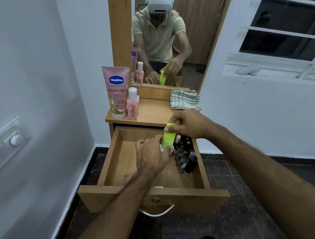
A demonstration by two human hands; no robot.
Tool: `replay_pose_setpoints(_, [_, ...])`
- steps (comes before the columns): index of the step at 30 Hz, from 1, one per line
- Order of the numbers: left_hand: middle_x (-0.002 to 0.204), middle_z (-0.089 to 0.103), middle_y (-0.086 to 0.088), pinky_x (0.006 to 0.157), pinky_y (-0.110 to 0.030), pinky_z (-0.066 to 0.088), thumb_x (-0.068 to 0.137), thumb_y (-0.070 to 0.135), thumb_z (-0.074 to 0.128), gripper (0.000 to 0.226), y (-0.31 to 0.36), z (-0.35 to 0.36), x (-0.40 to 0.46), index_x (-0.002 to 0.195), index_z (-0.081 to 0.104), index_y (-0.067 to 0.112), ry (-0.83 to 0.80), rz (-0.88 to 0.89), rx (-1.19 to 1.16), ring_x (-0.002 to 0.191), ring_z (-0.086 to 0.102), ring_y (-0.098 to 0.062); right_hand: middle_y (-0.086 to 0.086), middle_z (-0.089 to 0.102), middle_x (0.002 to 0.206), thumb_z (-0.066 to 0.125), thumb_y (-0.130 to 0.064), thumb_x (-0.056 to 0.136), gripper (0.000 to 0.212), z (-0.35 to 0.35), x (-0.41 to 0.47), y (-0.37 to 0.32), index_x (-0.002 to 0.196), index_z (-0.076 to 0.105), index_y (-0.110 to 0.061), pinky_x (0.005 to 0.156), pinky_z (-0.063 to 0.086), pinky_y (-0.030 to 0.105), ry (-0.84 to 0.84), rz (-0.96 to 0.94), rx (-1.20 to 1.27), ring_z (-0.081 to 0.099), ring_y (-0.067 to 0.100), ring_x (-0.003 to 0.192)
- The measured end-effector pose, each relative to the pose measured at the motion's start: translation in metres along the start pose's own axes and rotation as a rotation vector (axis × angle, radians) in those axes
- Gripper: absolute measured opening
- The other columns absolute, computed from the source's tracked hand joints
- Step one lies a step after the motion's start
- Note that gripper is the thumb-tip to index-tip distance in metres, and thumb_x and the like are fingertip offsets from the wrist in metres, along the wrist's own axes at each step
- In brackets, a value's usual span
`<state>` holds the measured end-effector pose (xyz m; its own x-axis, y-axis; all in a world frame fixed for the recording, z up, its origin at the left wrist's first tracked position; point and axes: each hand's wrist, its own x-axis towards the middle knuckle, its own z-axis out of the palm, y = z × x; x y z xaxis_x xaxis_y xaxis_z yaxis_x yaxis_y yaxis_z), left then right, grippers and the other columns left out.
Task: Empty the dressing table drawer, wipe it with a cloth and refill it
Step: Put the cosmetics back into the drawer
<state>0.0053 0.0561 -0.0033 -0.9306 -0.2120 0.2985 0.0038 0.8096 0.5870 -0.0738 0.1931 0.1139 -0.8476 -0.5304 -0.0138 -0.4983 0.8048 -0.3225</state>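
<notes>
The drawer (116, 162) stands pulled fully out of the dressing table (149, 112), its left and front floor bare wood, a cluster of small dark bottles (185, 156) standing upright along its right wall. Over that cluster the right hand (187, 124) pinches the top of a neon-green bottle (167, 137), holding it upright above the drawer's right rear part. The left hand (152, 155) reaches in beside it, fingers curled near the green bottle's base; whether they grip something small and pale there cannot be told. On the table top a pink Vaseline tube (116, 93) and a small pink bottle (132, 104) stand at the left, a folded checked cloth (185, 99) lies at the right below the mirror (166, 39).

The likely trouble is the crowding: both hands work right next to the dark bottles, so a brushing knuckle or the green bottle's base could topple them like skittles. A top-only pinch could also slip.
</notes>
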Motion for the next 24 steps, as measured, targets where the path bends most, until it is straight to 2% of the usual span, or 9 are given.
replay_pose_setpoints(4, [0.104, 0.068, 0.012, 0.1, -0.035, 0.024, 0.093, 0.056, 0.059, 0.034, -0.001, -0.001, 0.0, 0.117, 0.059, 0.031, -0.006, -0.025, 0.037, 0.1, 0.057, -0.01, -0.007, 0.07, 0.099, 0.073, -0.059, 0.084, 0.044, 0.002, 0.0, -0.006, 0.112, 0.073, -0.025, 0.083, 0.056, 0.037, -0.054, 0.016, -0.04, 0.064, 0.012, 0.093])
replay_pose_setpoints(9, [0.103, 0.067, 0.011, 0.101, -0.037, 0.023, 0.098, 0.046, 0.054, 0.033, 0.0, -0.002, -0.001, 0.126, 0.056, 0.03, -0.049, 0.009, 0.039, 0.101, 0.057, -0.013, -0.007, 0.062, 0.122, 0.074, -0.038, 0.09, 0.052, 0.004, -0.002, 0.0, 0.139, 0.058, -0.031, 0.087, 0.048, 0.027, -0.085, -0.018, 0.015, 0.063, 0.013, 0.105])
replay_pose_setpoints(12, [0.11, 0.066, 0.009, 0.104, -0.037, 0.024, 0.1, 0.036, 0.052, 0.037, 0.001, -0.001, -0.002, 0.136, 0.051, 0.028, -0.082, 0.024, 0.036, 0.108, 0.056, -0.014, -0.005, 0.064, 0.121, 0.076, -0.036, 0.09, 0.047, 0.007, -0.004, 0.006, 0.135, 0.062, -0.03, 0.083, 0.046, 0.026, -0.105, -0.027, -0.005, 0.061, 0.013, 0.103])
replay_pose_setpoints(16, [0.128, 0.064, 0.004, 0.113, -0.039, 0.024, 0.097, 0.023, 0.055, 0.057, 0.002, -0.003, -0.001, 0.152, 0.039, 0.026, -0.114, -0.038, 0.068, 0.124, 0.052, -0.016, -0.007, 0.068, 0.104, 0.078, -0.048, 0.084, 0.038, 0.012, -0.005, 0.008, 0.115, 0.069, -0.028, 0.08, 0.054, 0.034, -0.079, 0.036, -0.061, 0.062, 0.014, 0.095])
replay_pose_setpoints(20, [0.134, 0.061, -0.001, 0.115, -0.04, 0.025, 0.095, 0.019, 0.06, 0.063, 0.005, -0.01, -0.001, 0.153, 0.037, 0.024, -0.098, -0.132, 0.07, 0.13, 0.049, -0.019, -0.008, 0.066, 0.1, 0.072, -0.065, 0.078, 0.045, 0.031, -0.004, 0.009, 0.108, 0.065, -0.032, 0.08, 0.055, 0.04, -0.105, 0.09, -0.23, 0.061, 0.017, 0.093])
replay_pose_setpoints(24, [0.131, 0.063, 0.001, 0.115, -0.041, 0.027, 0.093, 0.015, 0.062, 0.062, 0.007, -0.013, -0.003, 0.15, 0.041, 0.025, -0.068, -0.151, 0.049, 0.127, 0.05, -0.019, -0.007, 0.068, 0.1, 0.07, -0.065, 0.079, 0.044, 0.047, -0.004, 0.009, 0.107, 0.065, -0.031, 0.074, 0.053, 0.037, -0.146, 0.114, -0.364, 0.062, 0.018, 0.093])
